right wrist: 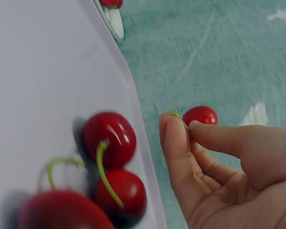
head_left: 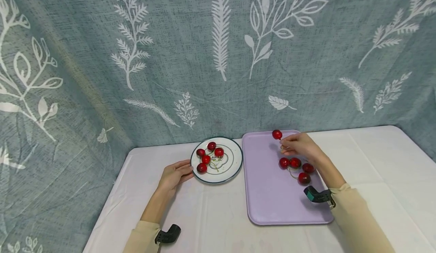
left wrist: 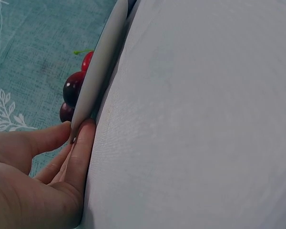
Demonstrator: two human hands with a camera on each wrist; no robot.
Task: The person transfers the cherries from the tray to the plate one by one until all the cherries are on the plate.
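Clock positions follow the head view; 12 o'clock faces the curtain (head_left: 170, 56).

Left hand (head_left: 173, 175): engaged at about 9 o'clock on the rim of the plate (head_left: 233, 167). The thumb (left wrist: 55, 138) bears on the upper side and the fingers (left wrist: 81, 152) lie beneath, pinching the rim with only its thickness between them. Whether the plate is raised off the counter (head_left: 218, 215) cannot be told.

Right hand (head_left: 301, 146): above the far part of the tray (head_left: 269, 203), which lies at 3 o'clock from the plate. Thumb and fingers (right wrist: 176, 140) meet on the stem (right wrist: 176, 113) of one cherry, leaving no clear gap. The held cherry (head_left: 277, 134) projects toward 11 o'clock from the fingertips, apart from all others.

Inventory: five plate cherries (head_left: 201, 168) occupy the sector between 8 and 12 o'clock. Four tray cherries (head_left: 304, 178) lie grouped between 12 and 3 o'clock from the tray's center.

Progress: judged from this distribution, transfer between tray and plate stands about midway. If the plate is the receiving vessel, five placements are complete; the held piece and the four on the tray remain. The direction of transfer is not confirmed by the pictures.
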